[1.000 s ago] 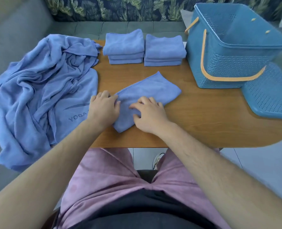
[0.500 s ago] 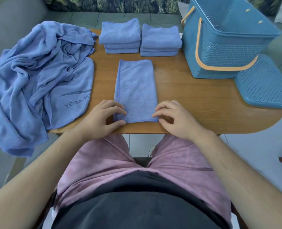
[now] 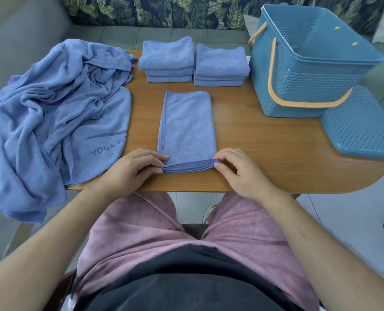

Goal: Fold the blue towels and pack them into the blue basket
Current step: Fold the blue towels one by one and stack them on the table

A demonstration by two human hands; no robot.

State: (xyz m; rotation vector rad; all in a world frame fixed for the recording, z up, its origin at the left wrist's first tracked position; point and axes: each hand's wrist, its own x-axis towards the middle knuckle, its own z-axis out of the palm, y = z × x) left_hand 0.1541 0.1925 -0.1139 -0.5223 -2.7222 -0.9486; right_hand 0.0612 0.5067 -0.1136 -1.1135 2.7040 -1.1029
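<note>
Maybe halfway: folded stacks (image 3: 167, 60) sit top centre; left hand (image 3: 132, 171) and right hand (image 3: 240, 173) each pinch a near corner of the half-folded towel (image 3: 186, 126) mid-frame; big crumpled towel (image 3: 58, 113) at left isn't folded; blue basket (image 3: 299, 86) upper right looks empty.

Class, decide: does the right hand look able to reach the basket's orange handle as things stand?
Likely yes, once it lets go: the right hand pinches the towel's corner, but only bare table lies between it and the handle.

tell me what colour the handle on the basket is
Orange: the handle stands out against the blue basket. The head view shows it best.
</note>
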